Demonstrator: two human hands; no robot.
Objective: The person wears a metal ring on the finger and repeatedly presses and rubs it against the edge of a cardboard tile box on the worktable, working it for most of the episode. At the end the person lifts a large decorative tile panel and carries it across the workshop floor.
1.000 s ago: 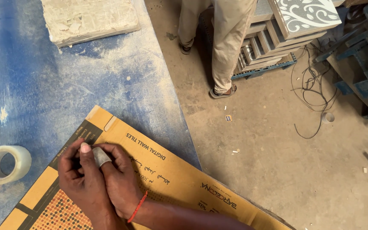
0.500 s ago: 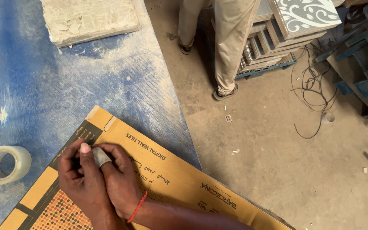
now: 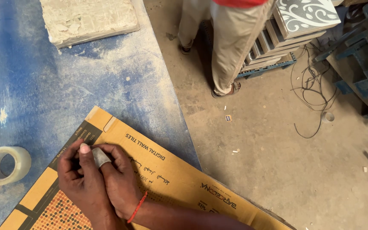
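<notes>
We press both hands onto a flat brown cardboard box (image 3: 167,179) with an orange dotted patch, lying on the blue dusty table (image 3: 64,93). Our left hand (image 3: 79,181) and right hand (image 3: 118,181) curl together around a small grey piece (image 3: 100,157), fingers closed on it. A tape roll (image 3: 4,165) sits nearby. Beyond, a person's legs (image 3: 228,42) stand. Nothing has shifted since earlier.

one cardboard box (image 3: 184,179), one tape roll (image 3: 5,165), two hands (image 3: 101,179)
</notes>
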